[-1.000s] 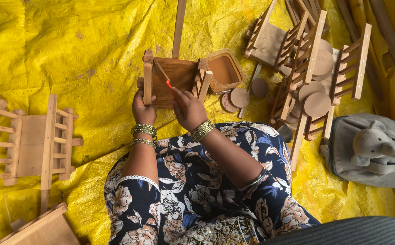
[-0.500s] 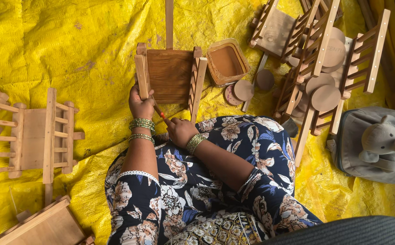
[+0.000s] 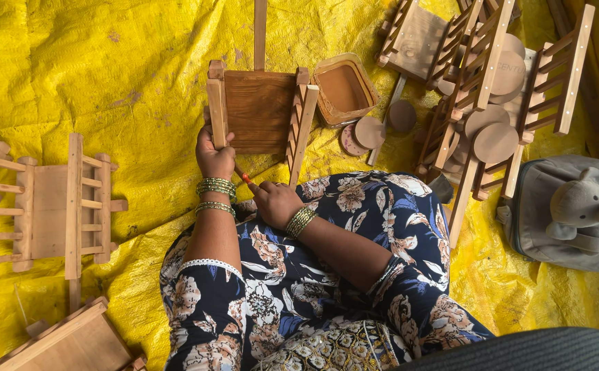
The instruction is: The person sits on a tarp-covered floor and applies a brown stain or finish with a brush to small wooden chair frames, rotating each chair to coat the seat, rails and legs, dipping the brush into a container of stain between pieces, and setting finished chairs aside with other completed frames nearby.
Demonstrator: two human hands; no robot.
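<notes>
A small wooden cart [image 3: 261, 110] with slatted side rails and a long handle lies on the yellow tarp in front of me. My left hand [image 3: 215, 156] grips the near end of its left rail. My right hand [image 3: 274, 201] rests by my knee, fingers closed on a thin brush with a red-orange band [image 3: 243, 177], its tip pointing up toward the cart's near edge. Both wrists wear gold-green bangles.
A small wooden tray of brown stain [image 3: 342, 88] sits right of the cart, with round wooden wheels [image 3: 369, 132] beside it. More slatted carts lie at the right [image 3: 492, 82] and left [image 3: 45, 206]. A grey cap with a toy elephant [image 3: 578, 209] sits far right.
My right hand has drawn back from over the cart's panel to my knee, taking the brush with it. The left hand stays on the rail. The view has shifted slightly.
</notes>
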